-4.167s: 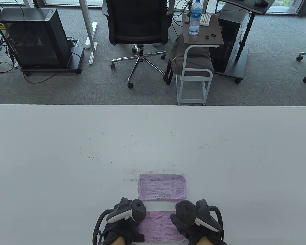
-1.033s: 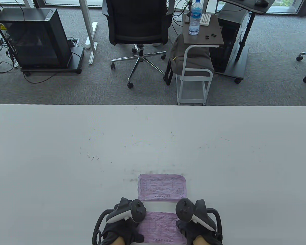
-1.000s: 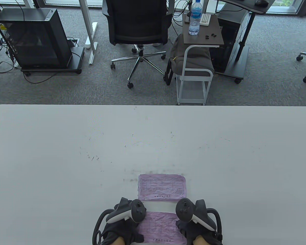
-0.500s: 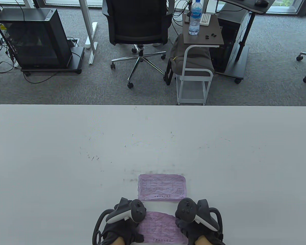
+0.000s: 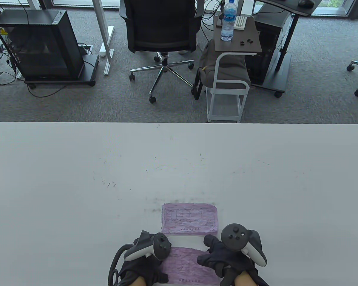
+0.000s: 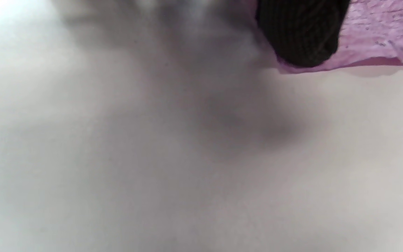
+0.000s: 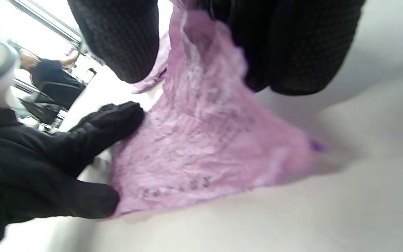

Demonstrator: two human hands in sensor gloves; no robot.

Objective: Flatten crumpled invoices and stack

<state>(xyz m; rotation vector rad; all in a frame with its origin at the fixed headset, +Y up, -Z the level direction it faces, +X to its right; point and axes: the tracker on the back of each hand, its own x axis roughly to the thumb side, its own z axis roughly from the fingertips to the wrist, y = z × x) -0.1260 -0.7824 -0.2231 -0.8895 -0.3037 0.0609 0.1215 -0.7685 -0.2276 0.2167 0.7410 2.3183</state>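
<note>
The crumpled invoice (image 5: pixel 187 265), pink and wrinkled, lies at the near edge of the counter (image 5: pixel 77 178) between both hands. The right hand (image 5: pixel 226 260) has its fingers (image 5: pixel 207 258) spread wide and flat on the sheet's right side; half a second ago that hand sat closer in, its tracker over the paper's right corner, and it has since shifted right and turned outward. The left hand (image 5: pixel 143 262) stays pressed on the left edge, fingers (image 7: pixel 93 140) laid flat. A flattened invoice (image 5: pixel 190 218) lies just beyond, apart from the near one, unmoved.
</note>
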